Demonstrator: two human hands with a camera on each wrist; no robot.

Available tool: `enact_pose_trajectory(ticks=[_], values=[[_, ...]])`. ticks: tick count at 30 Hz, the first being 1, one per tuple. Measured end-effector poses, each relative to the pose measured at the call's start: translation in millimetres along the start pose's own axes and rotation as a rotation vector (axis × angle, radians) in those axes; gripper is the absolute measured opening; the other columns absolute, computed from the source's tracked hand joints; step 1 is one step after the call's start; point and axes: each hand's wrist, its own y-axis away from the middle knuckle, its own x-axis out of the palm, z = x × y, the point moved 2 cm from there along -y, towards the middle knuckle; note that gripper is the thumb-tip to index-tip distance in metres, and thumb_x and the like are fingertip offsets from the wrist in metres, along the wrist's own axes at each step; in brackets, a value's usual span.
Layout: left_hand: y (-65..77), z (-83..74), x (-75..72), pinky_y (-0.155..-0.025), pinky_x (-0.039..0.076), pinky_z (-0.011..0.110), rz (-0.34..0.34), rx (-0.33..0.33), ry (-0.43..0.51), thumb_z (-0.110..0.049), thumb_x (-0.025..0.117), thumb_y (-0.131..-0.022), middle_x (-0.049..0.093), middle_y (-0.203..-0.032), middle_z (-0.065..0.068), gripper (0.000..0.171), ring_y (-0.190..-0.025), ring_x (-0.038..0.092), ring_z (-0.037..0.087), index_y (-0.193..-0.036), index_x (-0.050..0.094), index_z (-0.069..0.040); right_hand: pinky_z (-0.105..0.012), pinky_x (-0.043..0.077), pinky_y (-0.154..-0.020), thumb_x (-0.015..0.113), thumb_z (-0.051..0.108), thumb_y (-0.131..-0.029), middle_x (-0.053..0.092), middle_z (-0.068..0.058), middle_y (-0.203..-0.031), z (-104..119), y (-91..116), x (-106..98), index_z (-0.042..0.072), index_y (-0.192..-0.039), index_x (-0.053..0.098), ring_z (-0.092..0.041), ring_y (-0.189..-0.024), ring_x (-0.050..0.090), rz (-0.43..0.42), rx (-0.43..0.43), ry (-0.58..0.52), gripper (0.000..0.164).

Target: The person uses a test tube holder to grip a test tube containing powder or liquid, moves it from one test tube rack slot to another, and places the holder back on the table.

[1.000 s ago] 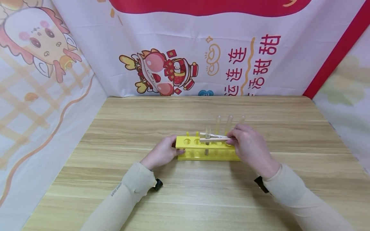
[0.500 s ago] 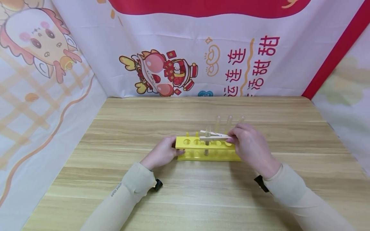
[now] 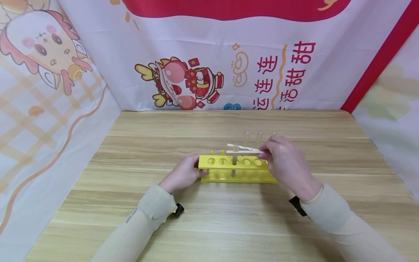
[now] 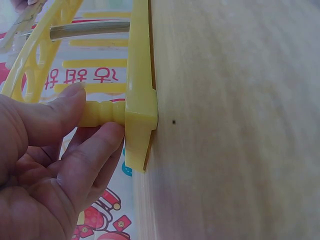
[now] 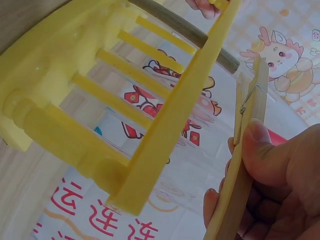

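A yellow test tube rack (image 3: 204,165) stands on the wooden table. At its left end my left hand (image 3: 184,173) grips the ribbed end post (image 4: 104,114), thumb on one side and fingers on the other. One test tube (image 3: 234,160) with greyish-brown contents stands upright in a rack hole. My right hand (image 3: 288,163) holds a wooden test tube clamp (image 3: 248,150) over the rack's right half. The clamp's tips lie around the tube close below its mouth. In the right wrist view the clamp (image 5: 256,100) shows its metal spring, with my thumb along its side.
Three clear test tubes (image 3: 259,137) stand upside down along the rack's back, partly behind my right hand. Two bare yellow pegs (image 3: 211,152) rise at the back left. A printed cloth (image 3: 196,36) hangs at the table's far edge, with more cloth on both sides.
My right hand and the clamp have moved up slightly, so the clamp sits higher on the tube, nearer its mouth. The left hand and the rack have stayed in place.
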Motion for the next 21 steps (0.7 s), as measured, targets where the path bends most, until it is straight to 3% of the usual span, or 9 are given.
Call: enact_pose_trajectory(ticks=[10,21], values=[[-0.8,0.4,0.8,-0.082,0.051,0.035,-0.006,0.010,0.002,-0.007,0.074,-0.089,0.064,-0.100,-0.002,0.021,-0.090,0.060,0.015,-0.108,0.066,-0.010,-0.039,0.053,-0.059,0.083,0.001,-0.078,0.061,-0.006,-0.072,0.1,-7.1,-10.4,-0.002,-0.078,0.071,-0.023,-0.066,0.058,-0.079,-0.055,0.001,0.012],[-0.5,-0.1,0.7,-0.084,0.052,0.035,-0.001,-0.001,0.003,-0.008,0.075,-0.089,0.065,-0.104,-0.002,0.024,-0.093,0.061,0.014,-0.111,0.065,-0.011,-0.039,0.054,-0.061,0.082,0.001,-0.079,0.062,-0.007,-0.077,4.3,-14.8,-24.7,-0.002,-0.084,0.073,-0.023,-0.069,0.060,-0.086,-0.043,-0.001,0.011]])
